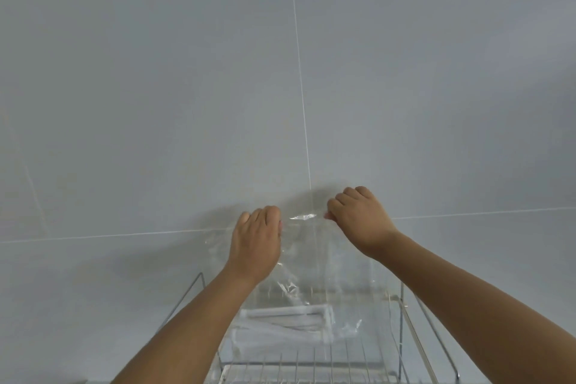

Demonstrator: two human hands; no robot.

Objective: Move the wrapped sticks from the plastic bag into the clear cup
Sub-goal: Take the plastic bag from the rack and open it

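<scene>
Both hands, left hand (255, 238) and right hand (358, 220), pinched the plastic bag (307, 262) top; I saw wrapped sticks (285, 323) lying sideways far below them.

Head view, facing tiled wall (187, 72), close

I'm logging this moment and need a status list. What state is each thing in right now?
plastic bag: held up by its top edge, hanging above the rack
wrapped sticks: inside the bag, lying at its bottom
left hand: gripping the bag top
right hand: gripping the bag top
wire rack: standing against the wall
</scene>
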